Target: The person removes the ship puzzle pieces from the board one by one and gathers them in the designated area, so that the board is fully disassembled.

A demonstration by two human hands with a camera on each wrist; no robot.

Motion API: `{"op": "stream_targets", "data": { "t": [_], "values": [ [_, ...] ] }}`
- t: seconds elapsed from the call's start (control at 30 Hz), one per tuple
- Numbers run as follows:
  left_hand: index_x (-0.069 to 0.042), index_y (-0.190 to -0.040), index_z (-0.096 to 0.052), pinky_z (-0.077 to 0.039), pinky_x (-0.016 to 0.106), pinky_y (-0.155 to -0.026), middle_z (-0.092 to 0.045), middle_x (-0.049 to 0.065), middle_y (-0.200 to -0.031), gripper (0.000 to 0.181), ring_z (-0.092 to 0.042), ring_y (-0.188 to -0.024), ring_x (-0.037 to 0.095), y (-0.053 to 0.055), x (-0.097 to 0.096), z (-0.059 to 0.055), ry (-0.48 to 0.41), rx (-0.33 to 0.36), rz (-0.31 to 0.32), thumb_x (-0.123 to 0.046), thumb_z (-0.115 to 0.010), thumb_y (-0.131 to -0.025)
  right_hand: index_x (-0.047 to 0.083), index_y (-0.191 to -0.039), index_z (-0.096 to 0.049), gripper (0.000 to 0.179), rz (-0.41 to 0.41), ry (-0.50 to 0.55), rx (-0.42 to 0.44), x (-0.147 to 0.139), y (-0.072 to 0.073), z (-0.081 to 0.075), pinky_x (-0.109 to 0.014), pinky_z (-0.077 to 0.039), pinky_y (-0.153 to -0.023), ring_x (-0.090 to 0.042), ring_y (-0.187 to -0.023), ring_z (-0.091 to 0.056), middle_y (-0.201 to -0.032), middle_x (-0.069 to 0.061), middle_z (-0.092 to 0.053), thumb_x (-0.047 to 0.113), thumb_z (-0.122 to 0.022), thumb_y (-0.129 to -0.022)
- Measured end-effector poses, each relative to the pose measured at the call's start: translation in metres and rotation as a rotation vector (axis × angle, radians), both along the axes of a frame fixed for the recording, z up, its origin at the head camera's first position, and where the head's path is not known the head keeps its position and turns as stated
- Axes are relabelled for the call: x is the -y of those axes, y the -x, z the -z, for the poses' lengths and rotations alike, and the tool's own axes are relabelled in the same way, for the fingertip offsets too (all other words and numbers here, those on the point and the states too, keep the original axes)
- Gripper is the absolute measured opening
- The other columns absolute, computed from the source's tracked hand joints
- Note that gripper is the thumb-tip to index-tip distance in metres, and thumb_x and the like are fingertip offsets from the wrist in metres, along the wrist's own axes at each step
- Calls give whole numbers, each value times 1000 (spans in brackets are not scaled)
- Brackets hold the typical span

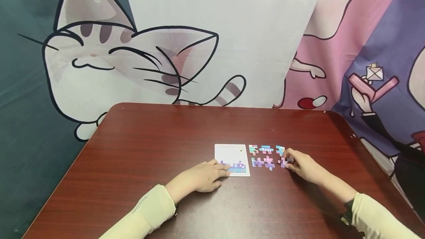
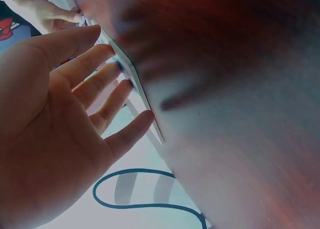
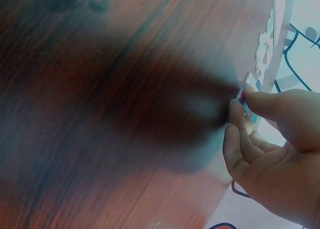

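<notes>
A white puzzle tray (image 1: 229, 154) lies on the table, its lower part filled with joined purple and blue pieces. My left hand (image 1: 204, 177) rests over the tray's lower left side, fingers spread and nearly straight; the left wrist view shows the palm (image 2: 55, 124) with the fingertips at the tray's edge. To the right, my right hand (image 1: 305, 165) pinches a purple jigsaw piece (image 1: 283, 162) between thumb and fingers, low at the table. In the right wrist view the fingers (image 3: 235, 149) hide most of that piece.
Between tray and right hand lie several loose jigsaw pieces (image 1: 268, 162) in two rows, with a blue one (image 1: 280, 150) just beyond the right fingertips. All stand on a brown wooden table (image 1: 159, 135). A cartoon-cat curtain (image 1: 186, 62) hangs behind the table's far edge.
</notes>
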State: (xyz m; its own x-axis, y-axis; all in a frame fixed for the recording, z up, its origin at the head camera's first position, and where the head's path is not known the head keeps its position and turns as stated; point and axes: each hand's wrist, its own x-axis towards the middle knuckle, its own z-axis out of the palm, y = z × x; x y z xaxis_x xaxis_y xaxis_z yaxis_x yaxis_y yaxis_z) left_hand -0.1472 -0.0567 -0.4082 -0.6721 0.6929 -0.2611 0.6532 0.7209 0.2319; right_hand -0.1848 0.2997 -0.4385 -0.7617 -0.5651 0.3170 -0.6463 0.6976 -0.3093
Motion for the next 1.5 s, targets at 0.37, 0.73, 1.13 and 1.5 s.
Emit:
{"op": "stream_targets", "data": {
  "t": [0.37, 0.73, 1.13, 1.5],
  "values": [
    [-26, -142, -41, -31, 40, -108, -29, -12, -151, 48, -30, -135, 15, 1, 0, 0, 38, 19, 13, -27, -52, -95, 13, -97, -59, 31, 17, -50, 41, -1, 1, 0, -21, -39, -58, -4, -67, -45, -74, 8, -47, 5, -77, -73],
    [-25, -141, -42, -30, 38, -109, -29, -12, -151, 52, -30, -135, 15, 2, 1, -3, 33, 22, 6, -15, -54, -91, 12, -105, -59, 25, 85, -53, 229, -3, 1, -5, -20, -35, -57, -1, -64, -41, -72, 10, -44, 20, -69, -84],
    [-23, -138, -47, -34, 36, -106, -36, -9, -147, 47, -36, -131, 18, 1, -2, 0, 22, -51, 25, -17, -53, -92, 12, -109, -59, 30, 115, -17, 204, -7, 0, -9, -20, -37, -56, -1, -63, -44, -70, 12, -49, 20, -71, -83],
    [-18, -138, -48, -28, 32, -110, -41, -2, -144, 42, -37, -132, 19, -3, -5, 8, 92, -254, 125, -19, -46, -96, 9, -110, -60, 36, 115, 4, 146, 12, 1, -20, -26, -46, -60, -3, -68, -52, -79, 10, -59, 14, -75, -78]
  ]
}}
